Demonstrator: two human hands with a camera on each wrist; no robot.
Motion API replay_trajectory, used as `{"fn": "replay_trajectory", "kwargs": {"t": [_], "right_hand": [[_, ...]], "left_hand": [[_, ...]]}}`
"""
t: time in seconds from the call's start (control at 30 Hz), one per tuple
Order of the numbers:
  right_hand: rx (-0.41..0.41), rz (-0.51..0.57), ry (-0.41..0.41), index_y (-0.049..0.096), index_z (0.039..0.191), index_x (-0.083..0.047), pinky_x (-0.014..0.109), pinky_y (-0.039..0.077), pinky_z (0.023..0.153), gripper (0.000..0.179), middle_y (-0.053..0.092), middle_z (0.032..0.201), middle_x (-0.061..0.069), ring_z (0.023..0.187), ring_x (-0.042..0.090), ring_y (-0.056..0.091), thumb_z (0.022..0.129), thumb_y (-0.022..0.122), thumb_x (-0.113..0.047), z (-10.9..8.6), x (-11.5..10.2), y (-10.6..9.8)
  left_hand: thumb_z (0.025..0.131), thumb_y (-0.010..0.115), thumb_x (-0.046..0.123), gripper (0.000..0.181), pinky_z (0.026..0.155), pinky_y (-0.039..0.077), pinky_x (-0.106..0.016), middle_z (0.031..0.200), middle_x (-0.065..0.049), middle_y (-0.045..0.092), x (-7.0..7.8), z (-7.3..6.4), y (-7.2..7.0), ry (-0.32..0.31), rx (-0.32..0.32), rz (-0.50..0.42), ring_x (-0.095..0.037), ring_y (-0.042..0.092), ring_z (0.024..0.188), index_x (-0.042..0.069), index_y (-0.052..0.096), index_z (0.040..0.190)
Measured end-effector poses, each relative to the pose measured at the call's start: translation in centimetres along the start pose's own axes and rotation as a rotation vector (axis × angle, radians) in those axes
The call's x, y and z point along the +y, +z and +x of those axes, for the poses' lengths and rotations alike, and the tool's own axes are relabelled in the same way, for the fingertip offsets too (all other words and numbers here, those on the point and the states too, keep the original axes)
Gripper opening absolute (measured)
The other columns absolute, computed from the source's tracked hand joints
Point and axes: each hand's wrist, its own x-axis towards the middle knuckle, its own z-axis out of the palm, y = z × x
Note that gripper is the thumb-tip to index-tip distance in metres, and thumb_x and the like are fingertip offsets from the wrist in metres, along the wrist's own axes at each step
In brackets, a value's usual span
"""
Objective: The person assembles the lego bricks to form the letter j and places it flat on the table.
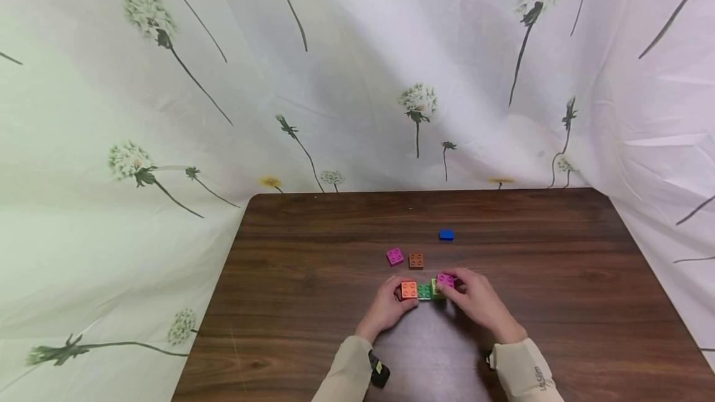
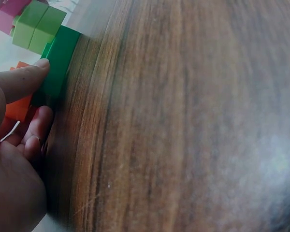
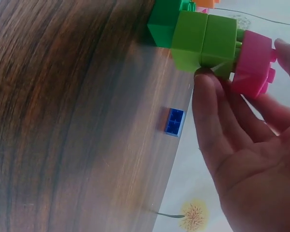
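My left hand (image 1: pixel 389 306) grips the orange toy brick (image 1: pixel 409 290) at the left end of a small joined structure, its thumb reaching onto the dark green brick (image 2: pixel 60 63) in the left wrist view. That long dark green brick lies on the table under the others. Two light green bricks (image 3: pixel 205 41) are stacked at its right end. On top of them a magenta brick (image 3: pixel 253 63) sits slightly raised, with studs showing in the gap. My right hand (image 1: pixel 479 299) pinches this magenta brick, some fingertips touching the light green ones.
Beyond the hands, a second magenta brick (image 1: pixel 395 257) and a brown brick (image 1: pixel 416 260) lie side by side. Farther back is a blue brick (image 1: pixel 446 235). The dark wooden table (image 1: pixel 301 303) meets a white flowered curtain (image 1: pixel 357 98) at its back and sides.
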Motion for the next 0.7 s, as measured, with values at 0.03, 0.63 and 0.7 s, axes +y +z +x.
{"fn": "replay_trajectory", "kwargs": {"t": [0.03,0.63,0.7], "right_hand": [[0.001,-0.002,-0.008,0.064,0.120,-0.008,0.041,0.054,0.083,0.044,0.067,0.116,0.010,0.098,0.022,0.067,0.092,0.062,-0.042,-0.01,-0.03,-0.01],[-0.051,-0.010,-0.174,0.062,0.128,-0.007,0.046,0.048,0.093,0.041,0.067,0.118,0.002,0.110,0.020,0.062,0.099,0.053,-0.034,0.30,0.23,0.13],[-0.045,-0.007,-0.174,0.061,0.129,-0.007,0.047,0.048,0.093,0.039,0.066,0.119,0.002,0.111,0.021,0.061,0.100,0.052,-0.032,0.24,0.29,0.18]], "left_hand": [[0.082,0.077,0.019,0.039,0.077,0.041,-0.026,0.108,0.002,0.058,-0.01,-0.01,-0.01,0.000,0.001,0.000,-0.009,0.049,0.090,0.016,0.062,0.118],[0.082,0.077,0.020,0.039,0.076,0.040,-0.025,0.107,0.002,0.058,-0.15,0.05,-0.05,-0.003,-0.004,-0.002,-0.008,0.049,0.089,0.016,0.062,0.118],[0.082,0.077,0.021,0.039,0.077,0.041,-0.026,0.108,0.002,0.059,-0.20,0.09,-0.05,-0.003,-0.002,0.001,-0.008,0.050,0.090,0.017,0.063,0.118]]}}
